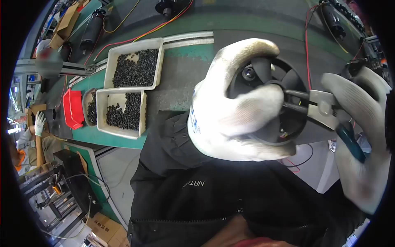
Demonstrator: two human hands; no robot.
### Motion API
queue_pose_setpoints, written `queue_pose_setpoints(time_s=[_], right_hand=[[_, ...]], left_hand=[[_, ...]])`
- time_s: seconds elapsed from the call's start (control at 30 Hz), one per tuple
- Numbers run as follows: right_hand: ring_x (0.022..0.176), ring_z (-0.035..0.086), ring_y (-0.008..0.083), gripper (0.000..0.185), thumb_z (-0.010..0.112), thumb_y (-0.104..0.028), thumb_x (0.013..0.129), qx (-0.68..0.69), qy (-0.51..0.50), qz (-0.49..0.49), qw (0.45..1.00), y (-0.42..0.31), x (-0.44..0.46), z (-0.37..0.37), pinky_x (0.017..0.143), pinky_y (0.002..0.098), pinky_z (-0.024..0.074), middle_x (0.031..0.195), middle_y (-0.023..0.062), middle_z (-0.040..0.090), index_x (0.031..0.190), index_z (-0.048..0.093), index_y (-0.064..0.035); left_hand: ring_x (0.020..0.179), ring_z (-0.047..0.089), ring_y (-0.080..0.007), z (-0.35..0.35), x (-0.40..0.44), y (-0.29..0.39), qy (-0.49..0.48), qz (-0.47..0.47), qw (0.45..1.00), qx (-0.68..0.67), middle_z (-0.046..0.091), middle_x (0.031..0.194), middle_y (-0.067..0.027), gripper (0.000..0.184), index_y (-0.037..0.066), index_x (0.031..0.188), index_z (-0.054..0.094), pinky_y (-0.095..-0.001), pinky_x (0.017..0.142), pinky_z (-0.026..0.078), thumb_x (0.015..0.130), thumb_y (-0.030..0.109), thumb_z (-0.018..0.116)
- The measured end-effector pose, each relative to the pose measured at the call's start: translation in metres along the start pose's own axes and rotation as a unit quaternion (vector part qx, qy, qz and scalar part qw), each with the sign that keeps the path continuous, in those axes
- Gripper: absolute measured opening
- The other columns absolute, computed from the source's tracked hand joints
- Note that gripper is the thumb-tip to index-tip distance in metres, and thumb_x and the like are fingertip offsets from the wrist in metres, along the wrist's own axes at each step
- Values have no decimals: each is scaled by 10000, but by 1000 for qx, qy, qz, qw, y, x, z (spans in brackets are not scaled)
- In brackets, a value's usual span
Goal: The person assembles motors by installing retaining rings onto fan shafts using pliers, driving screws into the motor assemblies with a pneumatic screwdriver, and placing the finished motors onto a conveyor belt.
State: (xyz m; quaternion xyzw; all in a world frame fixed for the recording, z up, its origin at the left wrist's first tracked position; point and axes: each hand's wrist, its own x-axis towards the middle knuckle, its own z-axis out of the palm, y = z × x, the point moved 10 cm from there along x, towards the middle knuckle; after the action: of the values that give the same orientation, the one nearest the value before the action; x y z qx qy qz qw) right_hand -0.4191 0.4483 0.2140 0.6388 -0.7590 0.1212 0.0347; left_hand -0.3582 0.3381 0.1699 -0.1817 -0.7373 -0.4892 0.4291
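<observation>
My left hand, in a white knit glove, is wrapped round a round black fan with blades inside a ring-shaped housing. A silver screw-like part shows inside it. My left thumb lies across the hub. In my gloved right hand is a pair of pliers with dark green-blue grips. Its long jaws reach in over the hub beside my left thumb. My thumb hides whatever the jaw tips touch.
Two white bins of small black parts stand on the green bench. Beside them are a small round bowl and a red tray. Black cylindrical motors with wires lie farther back. A co-worker's gloved hand shows at left.
</observation>
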Motion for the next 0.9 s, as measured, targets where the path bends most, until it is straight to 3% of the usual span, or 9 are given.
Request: queue_pose_setpoints(time_s=[0.13, 0.27, 0.37, 0.4, 0.43, 0.5, 0.57, 0.73, 0.9], right_hand=[[765, 602, 168, 440, 581, 89, 717, 50, 3, 15, 999, 6, 1, 5, 696, 269, 475, 865, 92, 577, 1134, 662, -29], [780, 614, 148, 437, 559, 94, 740, 123, 33, 58, 990, 30, 4, 9, 717, 253, 485, 887, 84, 590, 1147, 658, -31], [791, 623, 134, 435, 542, 98, 757, 120, 145, 164, 968, 89, -24, 19, 732, 241, 492, 903, 79, 600, 1157, 655, -32], [854, 626, 143, 414, 574, 53, 778, 90, 208, 172, 959, 113, -44, 27, 788, 256, 491, 953, 87, 600, 1179, 639, -28], [936, 624, 169, 381, 594, -1, 816, 30, 186, 255, 949, 139, -65, 38, 849, 288, 484, 990, 99, 618, 1195, 626, -29], [969, 618, 219, 342, 634, -85, 838, -16, 214, 314, 925, 199, -119, 76, 880, 314, 473, 1040, 127, 634, 1175, 619, -25], [1051, 604, 301, 343, 640, -150, 845, -84, 151, 375, 911, 257, -180, 128, 923, 371, 459, 1112, 160, 625, 1164, 620, -23], [1196, 508, 351, 456, 640, -253, 847, -137, 139, 417, 888, 255, -203, 144, 1008, 416, 398, 1254, 192, 559, 1250, 574, -49], [1209, 497, 375, 535, 627, -288, 855, -195, 104, 424, 878, 238, -200, 149, 1018, 447, 392, 1259, 228, 544, 1337, 506, -90]], left_hand=[[1033, 582, -431, 2, -9, -1, 35, -21, 999, -33, 515, 1181, -343, 669, 17, 926, 665, -455, 875, 511, 405, 370, 891], [1041, 591, -396, 9, -17, 5, 20, -54, 997, -50, 524, 1188, -340, 561, 19, 843, 638, -438, 856, 526, 468, 347, 896], [1010, 611, -386, 4, -29, 1, 91, -100, 985, -111, 538, 1178, -337, 558, 9, 863, 627, -409, 807, 543, 502, 322, 916], [1005, 615, -386, 3, -30, 1, 88, -96, 984, -119, 539, 1176, -338, 560, 8, 868, 625, -409, 803, 544, 504, 315, 919], [995, 621, -391, 2, -29, 2, 76, -105, 984, -123, 542, 1170, -339, 568, 6, 887, 620, -412, 798, 545, 510, 308, 920], [973, 632, -401, -1, -27, 3, 52, -121, 983, -130, 549, 1159, -342, 585, 4, 925, 611, -417, 787, 548, 523, 292, 923], [978, 628, -410, 1, -28, 6, 48, -106, 985, -130, 548, 1160, -345, 614, 10, 968, 605, -423, 793, 547, 525, 292, 923], [993, 621, -414, 5, -30, 7, 53, -75, 990, -107, 540, 1178, -349, 707, 22, 1061, 569, -438, 804, 545, 519, 299, 929], [997, 627, -406, 8, -28, 9, 24, -71, 994, -81, 532, 1191, -354, 845, 15, 1159, 486, -447, 811, 550, 510, 313, 939]])
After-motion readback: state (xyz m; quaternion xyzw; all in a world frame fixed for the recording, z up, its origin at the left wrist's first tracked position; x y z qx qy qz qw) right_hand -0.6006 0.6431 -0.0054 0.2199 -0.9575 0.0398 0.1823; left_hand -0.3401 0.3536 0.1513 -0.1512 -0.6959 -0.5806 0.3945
